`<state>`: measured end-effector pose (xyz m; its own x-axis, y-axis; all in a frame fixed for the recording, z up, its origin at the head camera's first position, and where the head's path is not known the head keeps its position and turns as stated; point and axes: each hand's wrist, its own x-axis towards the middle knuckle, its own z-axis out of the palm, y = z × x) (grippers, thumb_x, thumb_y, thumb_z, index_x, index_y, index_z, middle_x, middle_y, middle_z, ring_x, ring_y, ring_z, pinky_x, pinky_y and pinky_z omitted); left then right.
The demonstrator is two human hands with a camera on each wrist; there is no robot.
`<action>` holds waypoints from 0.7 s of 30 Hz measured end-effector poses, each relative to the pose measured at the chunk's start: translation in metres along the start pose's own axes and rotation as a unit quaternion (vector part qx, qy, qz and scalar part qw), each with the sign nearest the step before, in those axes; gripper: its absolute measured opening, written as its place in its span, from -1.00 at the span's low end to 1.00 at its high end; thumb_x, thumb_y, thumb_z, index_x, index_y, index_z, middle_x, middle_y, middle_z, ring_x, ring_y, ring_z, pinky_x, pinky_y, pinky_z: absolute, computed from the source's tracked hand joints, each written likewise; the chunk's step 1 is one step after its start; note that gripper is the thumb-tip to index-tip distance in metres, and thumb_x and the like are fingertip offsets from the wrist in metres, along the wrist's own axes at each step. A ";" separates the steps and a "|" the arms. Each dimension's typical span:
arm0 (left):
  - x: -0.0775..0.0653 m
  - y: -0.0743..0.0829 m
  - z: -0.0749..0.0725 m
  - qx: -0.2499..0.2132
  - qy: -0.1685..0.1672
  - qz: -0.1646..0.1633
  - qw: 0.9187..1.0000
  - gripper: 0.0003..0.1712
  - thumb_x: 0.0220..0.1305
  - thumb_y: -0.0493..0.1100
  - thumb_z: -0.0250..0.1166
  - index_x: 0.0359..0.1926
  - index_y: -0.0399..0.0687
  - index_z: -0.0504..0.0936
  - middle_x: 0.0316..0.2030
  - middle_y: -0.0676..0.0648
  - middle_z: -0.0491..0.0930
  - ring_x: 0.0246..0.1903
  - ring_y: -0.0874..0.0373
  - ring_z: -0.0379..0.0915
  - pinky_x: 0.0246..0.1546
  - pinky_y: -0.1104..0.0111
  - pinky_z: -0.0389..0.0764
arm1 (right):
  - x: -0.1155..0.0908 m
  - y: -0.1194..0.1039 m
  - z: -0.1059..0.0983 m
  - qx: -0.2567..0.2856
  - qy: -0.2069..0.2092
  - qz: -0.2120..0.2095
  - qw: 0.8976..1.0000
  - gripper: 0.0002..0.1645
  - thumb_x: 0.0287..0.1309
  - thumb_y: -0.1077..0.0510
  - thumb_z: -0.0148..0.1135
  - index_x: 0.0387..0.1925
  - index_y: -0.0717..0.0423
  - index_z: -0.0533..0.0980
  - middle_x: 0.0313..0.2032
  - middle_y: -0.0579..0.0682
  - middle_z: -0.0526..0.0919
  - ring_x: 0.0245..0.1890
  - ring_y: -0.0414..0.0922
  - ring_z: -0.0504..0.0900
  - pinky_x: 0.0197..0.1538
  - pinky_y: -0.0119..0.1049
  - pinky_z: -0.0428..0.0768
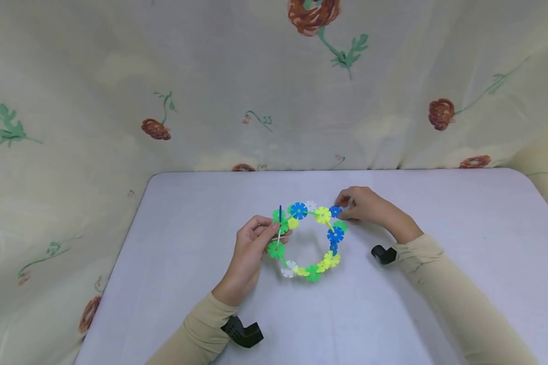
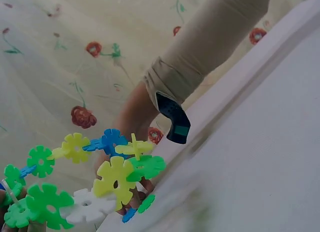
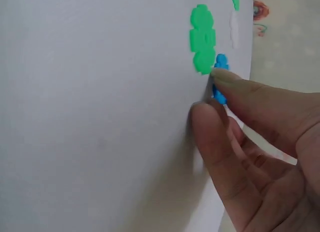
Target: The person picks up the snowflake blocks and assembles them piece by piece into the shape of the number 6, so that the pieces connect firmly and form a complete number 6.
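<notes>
My left hand (image 1: 248, 248) grips a ring of slotted flower-shaped plastic discs (image 1: 322, 215) by its left side, thumb on top near a green disc (image 1: 276, 249). Linked green, yellow, blue and white pieces make up the ring, held above the table. In the left wrist view, a green disc (image 2: 49, 206) and a white disc (image 2: 86, 205) of the ring are closest. Beyond the ring, my right hand (image 1: 363, 205) is low at the table, thumb and fingers pinching a loose blue disc (image 3: 220, 94). A loose green disc (image 3: 202, 39) lies flat right beside it.
Farther along the table lies a loose white disc (image 3: 234, 29). The pale table (image 1: 187, 263) backs onto a flower-patterned curtain (image 1: 237, 76). Each wrist carries a black camera mount, one on the left (image 1: 243, 332) and one on the right (image 1: 383, 254).
</notes>
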<state>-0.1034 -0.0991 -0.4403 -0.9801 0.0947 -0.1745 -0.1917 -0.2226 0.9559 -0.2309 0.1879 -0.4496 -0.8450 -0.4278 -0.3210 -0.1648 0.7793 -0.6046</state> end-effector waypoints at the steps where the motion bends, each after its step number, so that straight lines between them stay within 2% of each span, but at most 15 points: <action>1: 0.000 0.000 0.000 -0.001 0.000 -0.002 1.000 -0.84 0.52 -0.21 0.21 -0.03 -0.21 0.48 -0.17 -0.10 0.76 -0.03 -0.08 0.77 0.00 0.33 0.76 | 0.000 0.002 0.001 0.010 0.003 0.001 1.000 -0.70 0.24 0.25 0.42 -0.01 0.24 0.60 -0.15 0.15 0.62 -0.47 -0.13 0.57 -0.33 -0.35 0.64; 7: 0.001 -0.001 0.000 -0.005 -0.003 -0.009 1.000 -0.83 0.53 -0.21 0.20 0.00 -0.20 0.48 -0.19 -0.06 0.74 0.04 -0.15 0.74 0.07 0.23 0.75 | 0.000 0.011 0.004 0.045 0.028 -0.009 0.999 -0.70 0.19 0.26 0.48 -0.11 0.20 0.54 -0.25 0.11 0.63 -0.50 -0.13 0.57 -0.38 -0.36 0.64; 11: 0.001 -0.002 0.000 -0.010 -0.006 -0.009 1.000 -0.82 0.52 -0.20 0.22 -0.01 -0.20 0.48 -0.16 -0.09 0.74 -0.01 -0.08 0.77 0.05 0.28 0.76 | -0.002 0.016 0.005 0.057 0.047 -0.022 0.997 -0.78 0.22 0.24 0.46 -0.17 0.19 0.57 -0.31 0.08 0.69 -0.48 -0.12 0.61 -0.39 -0.35 0.67; 14: 0.001 -0.003 -0.001 -0.013 -0.010 -0.009 1.000 -0.82 0.51 -0.18 0.24 -0.03 -0.19 0.48 -0.14 -0.11 0.76 -0.08 0.01 0.79 0.03 0.33 0.75 | -0.004 0.015 0.001 0.095 0.056 -0.035 0.993 -0.84 0.28 0.22 0.42 -0.16 0.21 0.63 -0.31 0.09 0.76 -0.41 -0.09 0.69 -0.33 -0.31 0.74; 17: 0.001 -0.004 -0.001 -0.016 -0.013 -0.009 1.000 -0.81 0.50 -0.17 0.26 -0.05 -0.19 0.49 -0.15 -0.10 0.78 -0.09 0.02 0.79 0.05 0.32 0.74 | -0.007 0.003 -0.011 0.155 0.063 -0.048 0.985 -0.77 0.31 0.16 0.40 -0.07 0.21 0.68 -0.24 0.11 0.81 -0.29 -0.04 0.79 -0.18 -0.23 0.81; 21: 0.001 -0.004 -0.001 -0.011 -0.013 -0.013 1.000 -0.81 0.50 -0.15 0.26 -0.06 -0.19 0.50 -0.19 -0.06 0.78 -0.04 -0.07 0.78 0.09 0.32 0.73 | -0.012 -0.029 -0.034 0.210 0.058 -0.077 0.973 -0.64 0.35 0.09 0.37 0.05 0.23 0.68 -0.13 0.13 0.82 -0.18 -0.06 0.83 -0.02 -0.17 0.80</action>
<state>-0.1032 -0.0990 -0.4449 -0.9732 0.1261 -0.1923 -0.2181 -0.2408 0.9457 -0.2336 0.1859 -0.4039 -0.8826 -0.4507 -0.1339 -0.0913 0.4438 -0.8915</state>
